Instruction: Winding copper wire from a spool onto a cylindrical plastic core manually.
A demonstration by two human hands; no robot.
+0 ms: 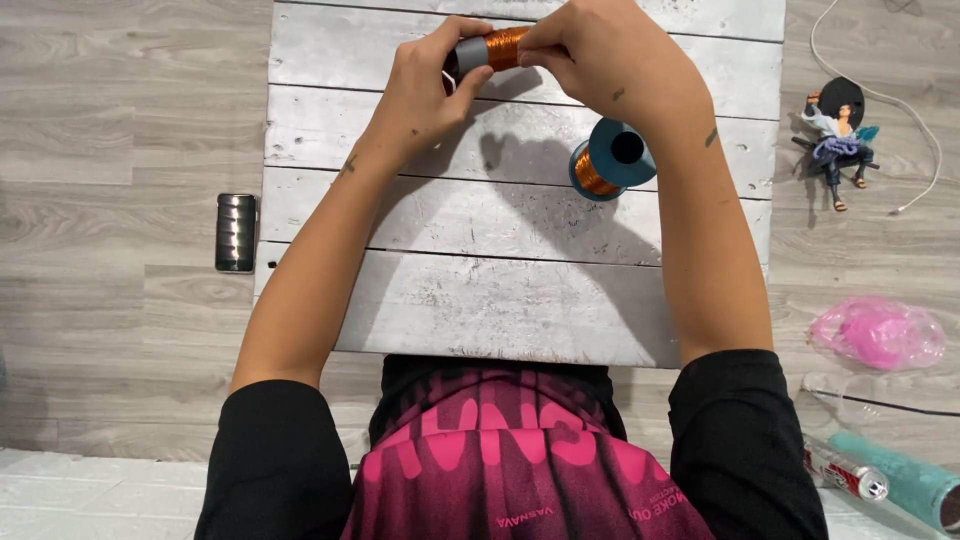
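Note:
Both my hands are raised over the far part of a white plank board (480,300). My left hand (425,85) grips the grey end of a short tube (492,50) wound with copper wire. My right hand (600,50) pinches the other end of that copper winding. Closer to me on the board stands a teal spool of copper wire (612,158), just under my right forearm.
A dark phone (236,232) lies on the wood floor left of the board. To the right are a small figurine (838,135), a white cable (925,150), a pink plastic bag (878,333), a can (845,470) and a teal roll (905,485).

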